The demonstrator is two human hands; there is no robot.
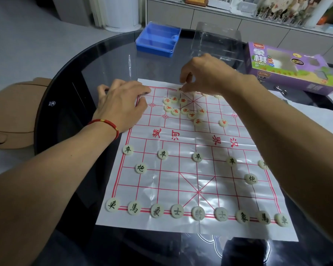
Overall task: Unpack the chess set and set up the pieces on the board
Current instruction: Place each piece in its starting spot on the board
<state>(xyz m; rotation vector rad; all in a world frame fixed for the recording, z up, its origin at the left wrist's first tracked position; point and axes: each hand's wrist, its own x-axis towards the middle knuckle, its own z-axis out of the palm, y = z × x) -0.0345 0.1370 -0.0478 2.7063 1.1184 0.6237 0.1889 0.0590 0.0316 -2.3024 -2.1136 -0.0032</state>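
- Fingers of the right hand (202, 73), upper centre of frame, curl down over the far edge of the board; they look pinched on a red-marked piece (179, 89) at the back row, but the grasp is partly hidden, so not certain.
- Left hand (121, 101), upper left, fingers spread and pressing the paper board (181, 166) flat at its far-left corner; holds nothing.
- Black-marked pieces (197, 156) are fully placed across the lower half.
- Red cluster (181, 110) sits loose, upper centre, unsorted; one stray (223, 123) to its right.
- Advice: keep the sheet pinned, since it is creased and slippery. Take one disc at a time, read its character, and centre it on a line crossing.
- Blue tray (158, 38), clear lid (217, 41) and purple box (288, 68) sit along the top, off the board.
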